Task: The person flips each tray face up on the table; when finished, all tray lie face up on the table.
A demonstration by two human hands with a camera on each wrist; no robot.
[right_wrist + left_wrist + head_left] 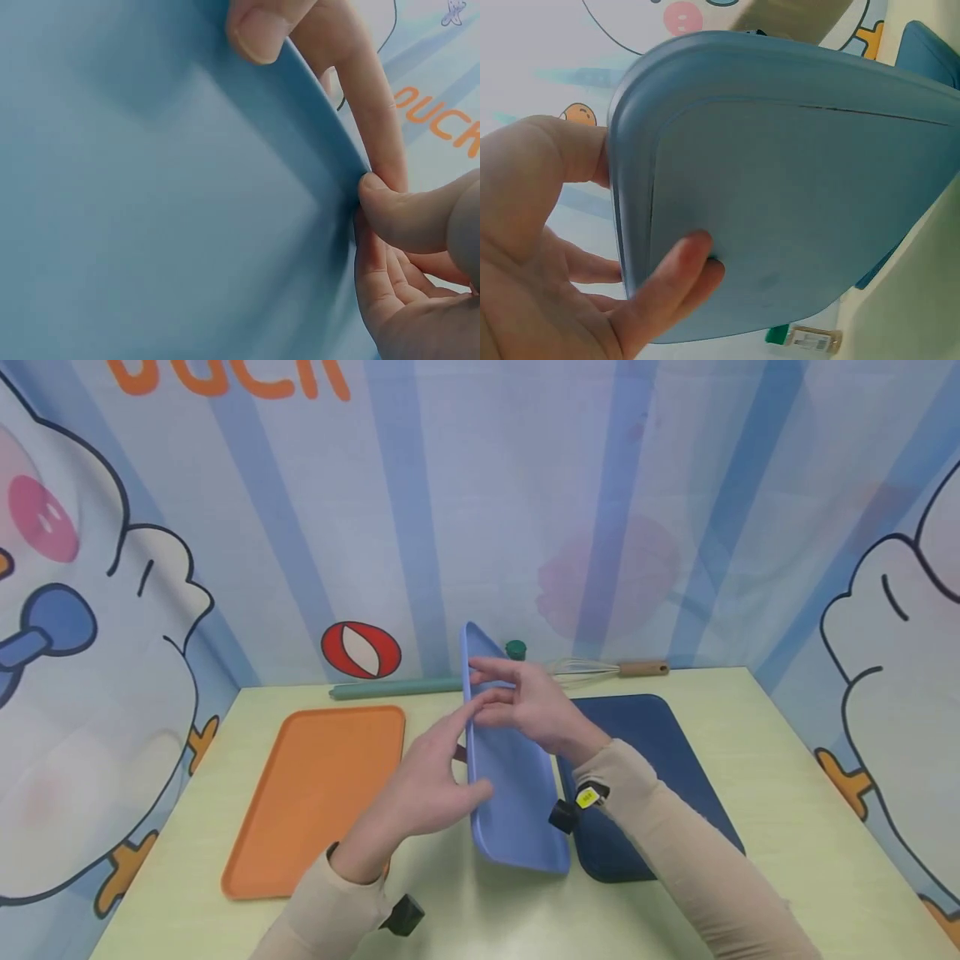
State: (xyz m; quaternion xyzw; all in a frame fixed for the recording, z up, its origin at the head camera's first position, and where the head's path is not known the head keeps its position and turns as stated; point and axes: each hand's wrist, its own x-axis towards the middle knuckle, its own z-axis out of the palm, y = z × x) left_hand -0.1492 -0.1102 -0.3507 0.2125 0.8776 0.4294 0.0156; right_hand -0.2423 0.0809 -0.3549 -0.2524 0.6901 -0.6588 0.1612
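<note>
A light blue tray (517, 785) is tilted up on its side in the middle of the head view, its long rim uppermost. The left hand (438, 777) grips that rim, thumb on one face and other fingers on the opposite face. Farther along the same rim, the right hand (525, 706) pinches it, close to the left fingertips. In the left wrist view, the flat face of the tray (780, 202) fills the middle, with the left hand (547, 225) around its edge. The right wrist view shows fingers of both hands at the rim of the tray (187, 187).
An orange tray (322, 802) lies on the table at left, a dark blue tray (637, 752) at right, partly behind the right arm. Along the back lie a long green rod (397, 688) and a whisk (641, 668). A small green-capped container (515, 649) stands near the curtain.
</note>
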